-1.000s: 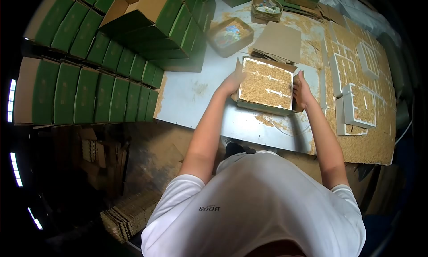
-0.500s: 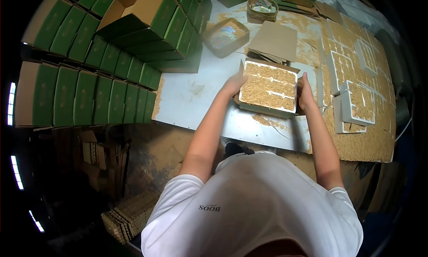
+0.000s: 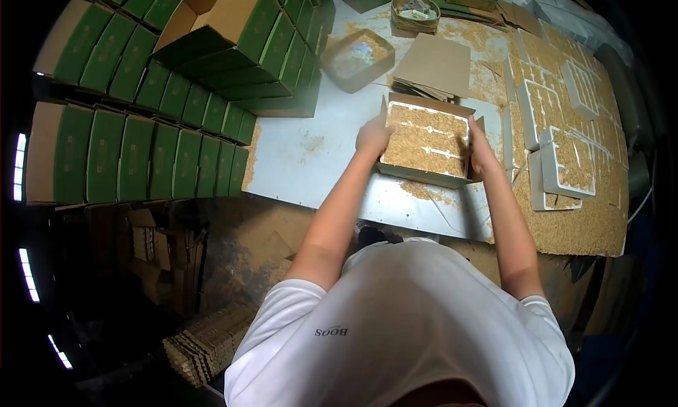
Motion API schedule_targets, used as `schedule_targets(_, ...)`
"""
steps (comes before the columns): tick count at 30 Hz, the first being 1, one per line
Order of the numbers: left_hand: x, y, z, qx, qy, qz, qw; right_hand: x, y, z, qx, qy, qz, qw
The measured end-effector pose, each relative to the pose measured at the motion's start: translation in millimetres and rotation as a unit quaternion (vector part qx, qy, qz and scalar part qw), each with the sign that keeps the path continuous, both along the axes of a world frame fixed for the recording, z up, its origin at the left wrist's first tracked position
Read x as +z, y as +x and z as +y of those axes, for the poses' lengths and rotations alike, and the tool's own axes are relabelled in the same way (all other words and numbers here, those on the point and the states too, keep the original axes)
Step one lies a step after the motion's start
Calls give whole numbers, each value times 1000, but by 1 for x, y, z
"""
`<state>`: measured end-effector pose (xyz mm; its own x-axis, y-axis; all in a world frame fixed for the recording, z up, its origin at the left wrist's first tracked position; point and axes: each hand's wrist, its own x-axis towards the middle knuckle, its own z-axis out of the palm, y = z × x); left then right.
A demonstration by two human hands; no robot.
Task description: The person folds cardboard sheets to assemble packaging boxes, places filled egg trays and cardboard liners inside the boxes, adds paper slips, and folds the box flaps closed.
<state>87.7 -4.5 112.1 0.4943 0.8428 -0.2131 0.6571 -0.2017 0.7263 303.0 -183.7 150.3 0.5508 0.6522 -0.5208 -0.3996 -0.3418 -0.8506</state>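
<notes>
Straight ahead is a green cardboard box (image 3: 424, 176) on the pale table, its top open and its brown inner wall showing at the back. Inside it lies a white foam tray (image 3: 425, 151) packed level with tan, sawdust-like grains, white dividers showing through. My left hand (image 3: 373, 137) grips the box's left side, fingers partly hidden by the raised side flap. Against the right side presses my right hand (image 3: 479, 150), thumb up along the edge, its other fingers mostly out of sight.
Green boxes (image 3: 106, 152) stand stacked at left, with one open box (image 3: 219, 22) on top. Flat cardboard sheets (image 3: 434, 62) lie behind the box. Two containers (image 3: 358, 59) (image 3: 415, 15) hold small packets. More grain-filled foam trays (image 3: 567, 163) cover the right side.
Both hands have closed in slightly on the box's sides. The foam tray now sits a little deeper, and more of the box's walls shows around it.
</notes>
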Motion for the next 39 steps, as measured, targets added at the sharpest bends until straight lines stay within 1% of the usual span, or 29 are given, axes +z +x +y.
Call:
schedule_targets(2,2,0,1,-14,-3,3,1000,-14,1,2,31,12,-59,998)
schedule_targets(3,2,1,0,-7,-13,5,1000,-12,-2,0,46,17,-89,995)
schedule_targets(4,2,1,0,1,-22,7,1000,-14,-12,1,21,-7,-135,991)
schedule_targets(5,2,3,0,9,-32,9,999,-14,-17,4,42,-63,-268,960)
schedule_targets(6,3,3,-1,9,-27,13,1000,-5,-25,6,97,-50,-348,931)
schedule_targets(7,5,3,-2,8,-23,17,1000,5,-35,8,150,-37,-424,892)
schedule_targets(9,8,4,-3,-1,-16,21,1000,10,-55,21,296,-65,-514,803)
schedule_targets(10,8,4,-2,-7,-13,19,1000,13,-66,27,352,-74,-545,757)
schedule_targets(11,9,3,-3,-13,-11,18,1000,10,-74,38,392,-43,-548,738)
schedule_targets(13,10,1,-3,5,-19,12,1000,2,-89,55,404,11,-617,675)
schedule_targets(16,14,2,1,6,-32,8,999,6,-103,74,481,-67,-641,595)
schedule_targets(19,19,1,-5,15,-58,-14,998,16,-108,87,502,-114,-646,564)
schedule_targets(23,16,1,-1,5,-75,-17,997,-8,-105,102,492,-106,-632,589)
schedule_targets(25,8,-2,2,2,-50,-11,999,-16,-104,112,485,-105,-625,602)
schedule_targets(27,10,-2,1,-18,-44,-19,999,-13,-100,121,515,-147,-584,610)
schedule_targets(28,6,1,5,-26,-71,14,997,-13,-97,123,533,-157,-565,609)
schedule_targets(29,-4,2,5,-34,-57,-19,998,-32,-94,121,483,-135,-577,644)
schedule_targets(30,7,3,2,-42,-105,-16,993,-25,-92,119,510,-158,-550,642)
schedule_targets(31,-7,3,3,-45,-78,-30,995,-18,-90,116,539,-173,-520,640)
schedule_targets(32,3,5,-3,-29,-82,-3,996,-19,-91,111,531,-174,-523,644)
schedule_targets(33,1,7,-5,-30,-77,-7,997,-21,-93,109,526,-169,-527,646)
schedule_targets(35,-6,10,-5,-23,-65,-8,998,-22,-104,110,530,-201,-553,611)
schedule_targets(36,-6,13,-3,-29,-62,-7,998,-20,-109,109,519,-192,-571,607)
schedule_targets(39,-10,9,-2,-32,-69,-10,997,-15,-109,112,521,-201,-532,636)
